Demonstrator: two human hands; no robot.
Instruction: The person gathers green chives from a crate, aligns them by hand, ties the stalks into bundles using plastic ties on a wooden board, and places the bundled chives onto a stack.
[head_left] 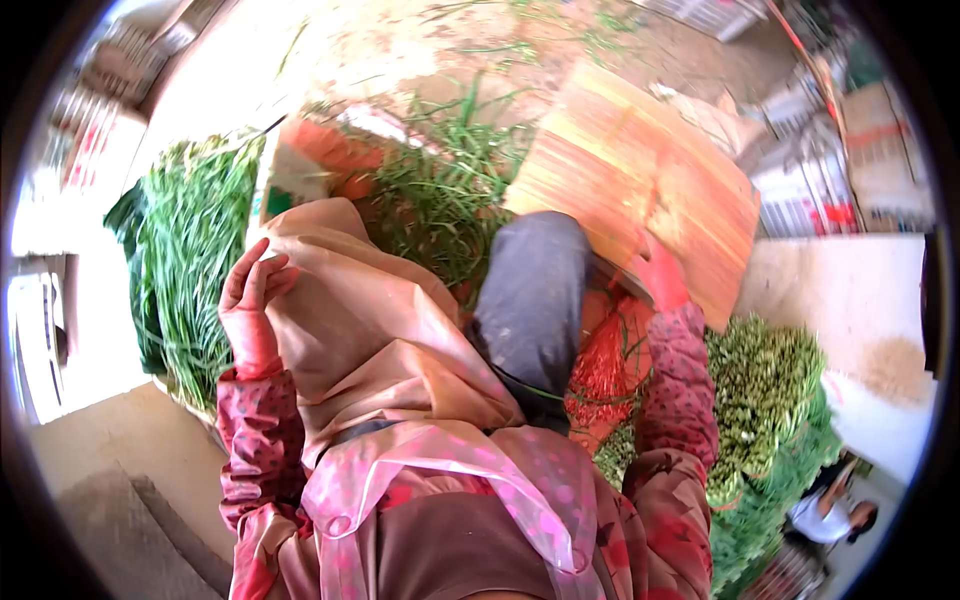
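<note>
My left hand [255, 300] is raised over the left side of my lap, beside the brown apron [350, 300]. Its fingers are curled in against the thumb, with a small pale bit at the tips that I cannot make out. Over the near edge of a wooden board [640, 170] lies my right hand [662, 275]. Its fingers touch the board but are blurred into its colour, so their grip is unclear. Beneath that edge hangs a bunch of thin red ties [608, 370]. Loose green stalks [440, 190] are heaped between my knees and the board.
Stacked green bundles [195, 260] stand at the left. More bundles, cut ends up [765, 400], are piled at the right. Cartons [805, 180] line the far right, and cut greens litter the floor [400, 60]. Another person [832, 512] is at the lower right.
</note>
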